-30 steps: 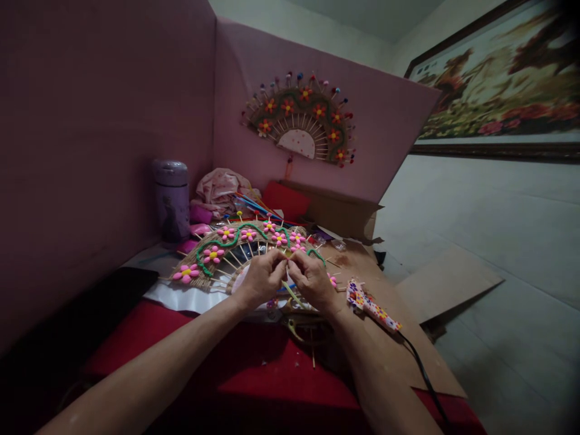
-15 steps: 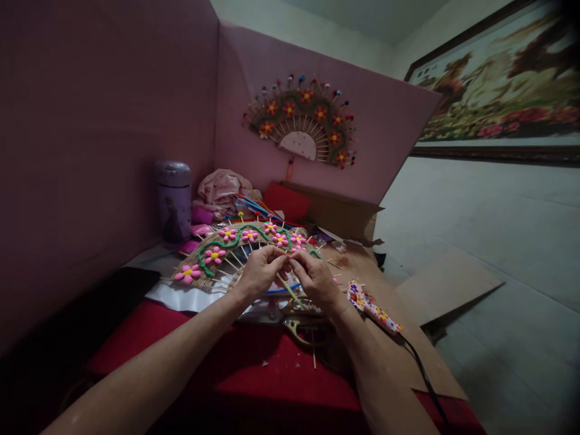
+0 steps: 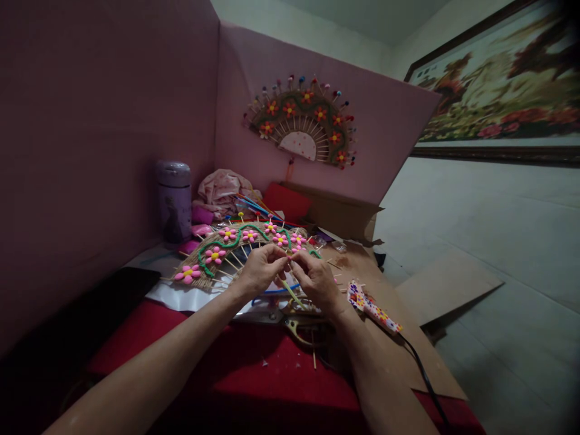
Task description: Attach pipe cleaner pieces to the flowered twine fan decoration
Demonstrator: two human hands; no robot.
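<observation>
Currently, over the flowered twine fan (image 3: 249, 236), the left hand (image 3: 260, 270) grasps a yellow-green pipe cleaner (image 3: 293, 293), while the right hand's (image 3: 316, 278) fingers pinch tight, contents hidden.

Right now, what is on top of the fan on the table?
Pink flowers and a green cord are visible on the fan. The left hand and right hand cover part of it; anything there is hidden.

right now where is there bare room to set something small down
Bare red cloth shows between the left forearm and right forearm, short of the gold-handled metal scissors, beside small pale scraps. Brown cardboard shows bare between the right forearm and black cord. Crowded: around the left hand, right hand and pink-flowered woven fan.
</observation>
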